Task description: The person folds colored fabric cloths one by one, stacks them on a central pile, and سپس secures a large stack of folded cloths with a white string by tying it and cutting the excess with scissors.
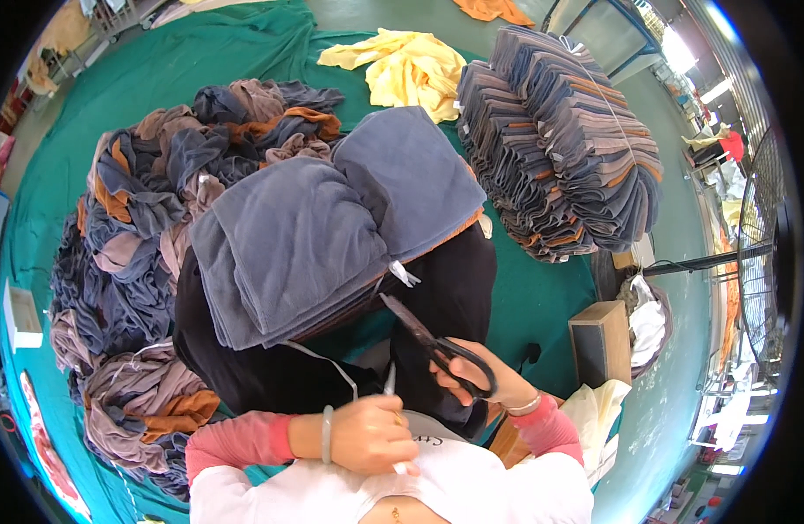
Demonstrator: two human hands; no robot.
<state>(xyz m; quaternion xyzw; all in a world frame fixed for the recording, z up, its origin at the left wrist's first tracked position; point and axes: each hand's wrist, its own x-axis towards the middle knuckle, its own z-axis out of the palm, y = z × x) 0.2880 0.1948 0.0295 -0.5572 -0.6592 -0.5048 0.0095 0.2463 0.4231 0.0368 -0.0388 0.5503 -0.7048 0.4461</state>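
Across my lap lies a stack of folded grey cloths (291,242), with a smaller folded pile (412,187) against its far right side. An orange layer shows along that pile's lower edge, and a white tag (403,274) sticks out where the two piles meet. My right hand (471,373) holds dark-handled scissors (418,324), their blades together and pointing at the stack. Close to my chest, my left hand (376,432) is closed on a white strip (390,378). Another length of white strip (330,360) runs from beneath the stack toward this hand.
Heaped loose cloths (153,196) lie left on a green ground sheet (238,46). A tall tied bundle of folded cloths (566,150) stands right, near yellow cloth (408,72). A wooden box (602,344) and a fan (765,249) are at right. A person (729,145) sits far off.
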